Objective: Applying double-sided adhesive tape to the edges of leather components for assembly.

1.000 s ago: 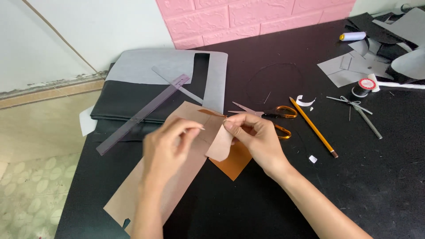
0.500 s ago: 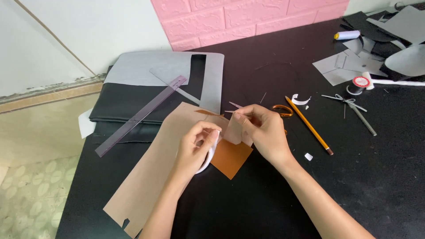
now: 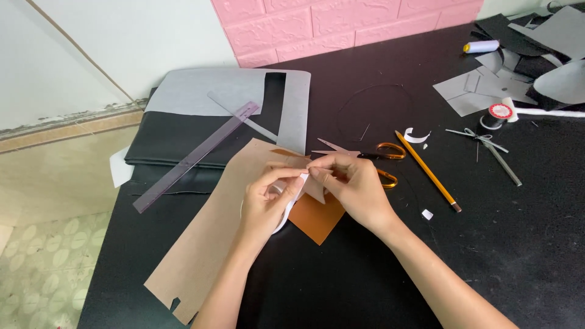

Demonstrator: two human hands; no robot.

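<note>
Small tan piece [image 3: 312, 187] at frame centre, pinched at its top edge by fingers of right hand [image 3: 352, 190]; left hand [image 3: 268, 204] just beside, fingers closed round a white tape roll [image 3: 286, 207], tape end meeting the piece. Beneath: orange-brown square [image 3: 314, 219] and large tan sheet [image 3: 207, 244] on black table [image 3: 499, 244]. Outward: orange-handled scissors [image 3: 384, 164] and pencil [image 3: 428, 172] to the right, clear ruler [image 3: 195, 157] over black and grey sheets [image 3: 231, 97] upper left, thread spool [image 3: 498, 114] and grey scraps [image 3: 475, 91] upper right.
</note>
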